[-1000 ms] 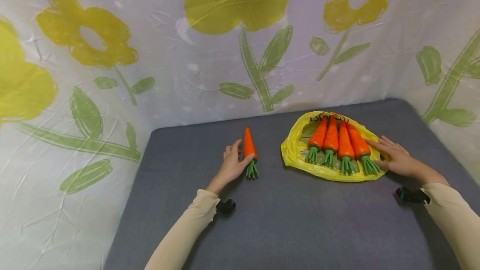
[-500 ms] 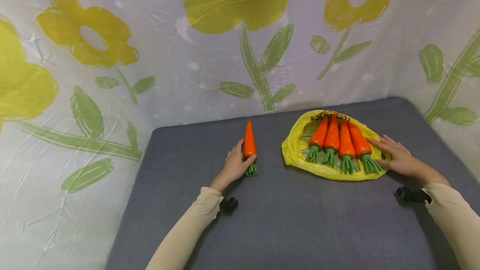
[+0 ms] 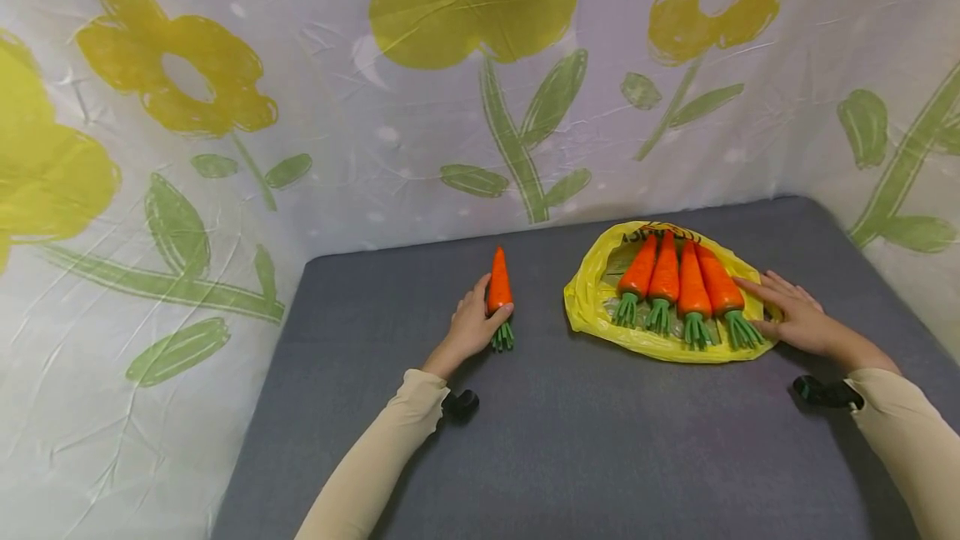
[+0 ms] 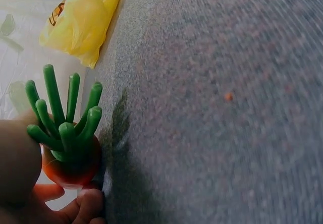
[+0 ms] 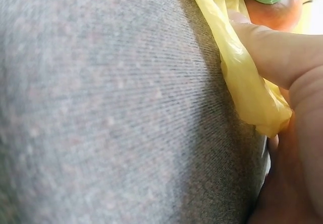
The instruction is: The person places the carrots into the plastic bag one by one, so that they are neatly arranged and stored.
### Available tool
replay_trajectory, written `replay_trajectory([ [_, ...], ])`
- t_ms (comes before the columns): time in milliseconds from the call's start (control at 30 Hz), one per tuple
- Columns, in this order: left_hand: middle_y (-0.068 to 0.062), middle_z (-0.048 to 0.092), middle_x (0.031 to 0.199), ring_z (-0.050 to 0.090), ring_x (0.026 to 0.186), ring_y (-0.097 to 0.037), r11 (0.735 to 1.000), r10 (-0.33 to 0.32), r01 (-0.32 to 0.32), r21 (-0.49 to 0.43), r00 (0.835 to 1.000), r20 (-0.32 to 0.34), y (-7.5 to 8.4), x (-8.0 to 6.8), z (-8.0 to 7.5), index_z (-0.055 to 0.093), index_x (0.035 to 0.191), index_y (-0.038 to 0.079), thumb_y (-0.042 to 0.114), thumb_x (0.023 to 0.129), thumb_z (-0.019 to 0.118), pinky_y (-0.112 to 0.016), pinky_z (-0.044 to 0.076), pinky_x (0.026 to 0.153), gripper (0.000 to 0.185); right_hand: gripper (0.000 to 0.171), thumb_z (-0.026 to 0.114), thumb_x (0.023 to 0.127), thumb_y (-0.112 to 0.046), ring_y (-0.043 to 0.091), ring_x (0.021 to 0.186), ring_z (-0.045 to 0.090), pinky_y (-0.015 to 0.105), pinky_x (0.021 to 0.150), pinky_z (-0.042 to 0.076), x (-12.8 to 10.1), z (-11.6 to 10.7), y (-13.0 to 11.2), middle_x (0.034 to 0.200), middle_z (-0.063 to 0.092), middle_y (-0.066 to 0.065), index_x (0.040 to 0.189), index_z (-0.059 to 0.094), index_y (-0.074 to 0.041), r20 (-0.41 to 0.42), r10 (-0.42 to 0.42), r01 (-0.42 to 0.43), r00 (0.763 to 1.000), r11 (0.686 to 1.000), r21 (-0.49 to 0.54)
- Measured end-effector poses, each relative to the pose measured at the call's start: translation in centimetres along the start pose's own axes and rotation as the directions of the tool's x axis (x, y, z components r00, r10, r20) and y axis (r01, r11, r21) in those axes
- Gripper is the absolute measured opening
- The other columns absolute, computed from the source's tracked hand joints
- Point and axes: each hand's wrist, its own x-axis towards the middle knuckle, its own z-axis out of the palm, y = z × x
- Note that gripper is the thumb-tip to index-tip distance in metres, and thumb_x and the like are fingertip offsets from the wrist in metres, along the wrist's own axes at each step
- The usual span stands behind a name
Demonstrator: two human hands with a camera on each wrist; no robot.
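Observation:
A lone orange toy carrot [image 3: 498,290] with green stalks [image 4: 63,120] lies on the grey table [image 3: 570,432]. My left hand [image 3: 474,325] grips it near its leafy end, thumb across the front and fingers curled behind. To the right, several more carrots [image 3: 678,282] lie side by side on a flattened yellow plastic bag [image 3: 600,307]. My right hand [image 3: 787,315] rests flat, fingers straight, on the bag's right edge [image 5: 242,77] beside the outermost carrot [image 3: 720,286].
A sheet printed with yellow flowers and green leaves [image 3: 480,90] walls in the table at the back and both sides. Bare grey surface stretches across the front and left of the table.
My left hand has closed round the lone carrot and shifted it slightly away from me. The right hand and the bag of carrots have stayed put.

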Motion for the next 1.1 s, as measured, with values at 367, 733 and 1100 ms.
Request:
replay_trajectory([
  [367, -0.027, 0.052, 0.133, 0.048, 0.124, -0.043, 1.000, -0.011, 0.011, -0.010, 1.000, -0.005, 0.0, 0.1, 0.3, 0.025, 0.157, 0.010, 0.039, 0.099, 0.058, -0.057, 0.036, 0.098, 0.073, 0.075, 0.062, 0.093, -0.018, 0.053, 0.150, -0.007, 0.073, 0.111, -0.014, 0.0, 0.0, 0.0, 0.155, 0.013, 0.042, 0.157, 0.023, -0.008, -0.002, 0.002, -0.002, 1.000, 1.000, 0.007],
  [733, -0.026, 0.051, 0.134, 0.044, 0.126, -0.044, 0.998, 0.048, -0.048, -0.049, 0.999, 0.005, 1.3, -0.3, -0.5, 0.023, 0.157, 0.008, 0.037, 0.099, 0.058, -0.057, 0.037, 0.103, 0.073, 0.076, 0.063, 0.093, -0.018, 0.053, 0.150, -0.006, 0.073, 0.111, -0.014, 0.0, 0.0, 0.1, 0.156, 0.013, 0.040, 0.157, 0.023, -0.009, -0.001, 0.010, -0.010, 1.000, 1.000, 0.007],
  [1100, -0.019, 0.050, 0.134, 0.044, 0.119, -0.033, 0.989, 0.120, -0.114, -0.094, 0.991, 0.053, 4.7, -0.8, -1.5, 0.019, 0.159, 0.015, 0.038, 0.100, 0.058, -0.047, 0.041, 0.095, 0.074, 0.076, 0.063, 0.093, -0.017, 0.054, 0.149, -0.005, 0.073, 0.111, -0.013, 0.1, 0.1, 0.3, 0.156, 0.014, 0.041, 0.157, 0.023, -0.009, -0.008, 0.002, -0.002, 1.000, 1.000, -0.001],
])
